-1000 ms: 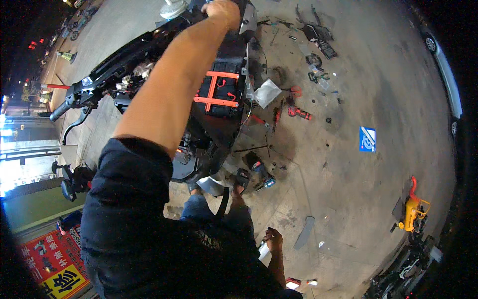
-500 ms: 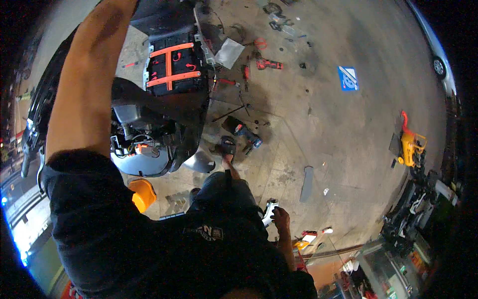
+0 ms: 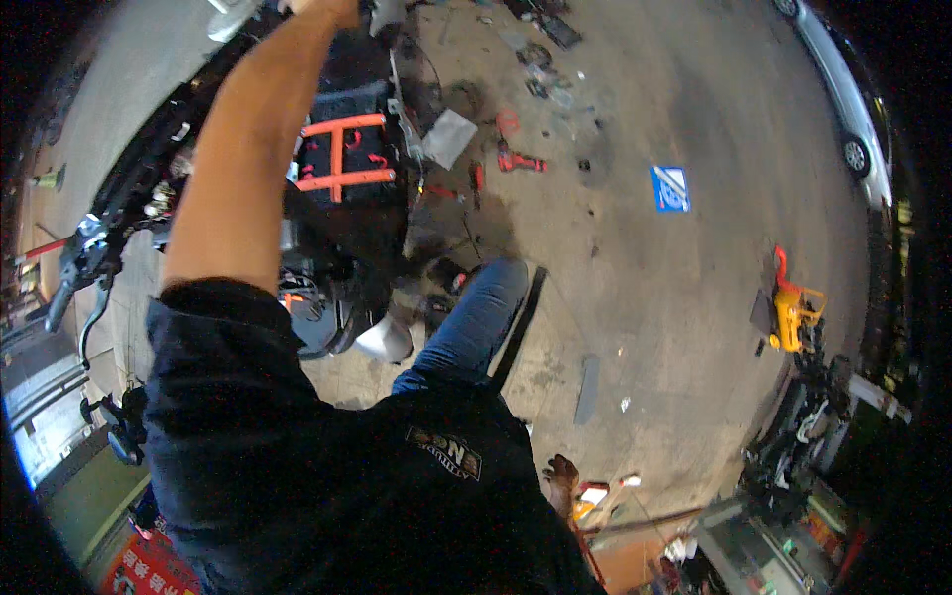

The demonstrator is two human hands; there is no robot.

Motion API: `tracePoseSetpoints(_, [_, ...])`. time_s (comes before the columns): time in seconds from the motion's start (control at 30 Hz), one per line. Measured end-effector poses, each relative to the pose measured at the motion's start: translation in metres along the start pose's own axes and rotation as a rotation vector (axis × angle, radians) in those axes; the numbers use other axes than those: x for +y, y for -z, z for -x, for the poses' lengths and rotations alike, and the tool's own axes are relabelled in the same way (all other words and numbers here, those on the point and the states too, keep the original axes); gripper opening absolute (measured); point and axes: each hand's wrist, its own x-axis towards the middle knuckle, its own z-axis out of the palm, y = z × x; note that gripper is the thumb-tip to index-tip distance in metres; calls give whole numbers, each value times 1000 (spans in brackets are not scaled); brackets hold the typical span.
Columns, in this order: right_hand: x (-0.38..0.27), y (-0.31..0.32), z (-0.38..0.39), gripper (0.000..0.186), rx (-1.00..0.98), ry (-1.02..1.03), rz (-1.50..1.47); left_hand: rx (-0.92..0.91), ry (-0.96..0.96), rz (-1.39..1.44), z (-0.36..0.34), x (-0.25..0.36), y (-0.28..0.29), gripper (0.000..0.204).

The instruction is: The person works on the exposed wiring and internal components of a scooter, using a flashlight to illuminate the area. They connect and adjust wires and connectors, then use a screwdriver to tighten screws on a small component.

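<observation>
My left hand (image 3: pixel 322 12) is at the top edge, fingers curled at the far part of the opened scooter (image 3: pixel 352 74), on something I cannot make out. Below my forearm are a black battery pack with orange straps (image 3: pixel 337 159) and exposed wiring (image 3: pixel 302 283); the handlebar grip (image 3: pixel 61 290) is at left. My right hand (image 3: pixel 560 474) hangs low beside my shirt, fingers bent and apart, with nothing visible in it. My jeans-covered leg (image 3: pixel 461 317) extends beside the scooter, near a pale loose panel (image 3: pixel 385 342).
Tools lie right of the scooter, including a red drill (image 3: pixel 521 161), beside a silver sheet (image 3: pixel 449 139) and scattered parts (image 3: pixel 535 59). Farther right are a blue-and-white square package (image 3: pixel 670 188), a yellow machine (image 3: pixel 793 317), a black vehicle (image 3: pixel 793 436) and a parked car (image 3: pixel 828 79).
My leg has swung forward and right, across where the blue drill showed. The white item at my right hand is now mostly out of sight, and the fingers are more apart.
</observation>
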Motion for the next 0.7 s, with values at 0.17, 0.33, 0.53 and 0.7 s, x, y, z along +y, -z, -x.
tracePoseSetpoints(0.17, [-56,21,-63,35,80,-403,-634,39,91,114,39,7,29,106])
tracePoseSetpoints(0.33, [-146,87,-216,36,-15,112,-198,16,146,79,37,11,27,111])
tracePoseSetpoints(0.53, [-343,174,-453,32,-125,911,692,15,188,105,26,14,16,90])
tracePoseSetpoints(0.7, [-549,215,-533,36,-158,747,412,185,177,48,39,21,9,95])
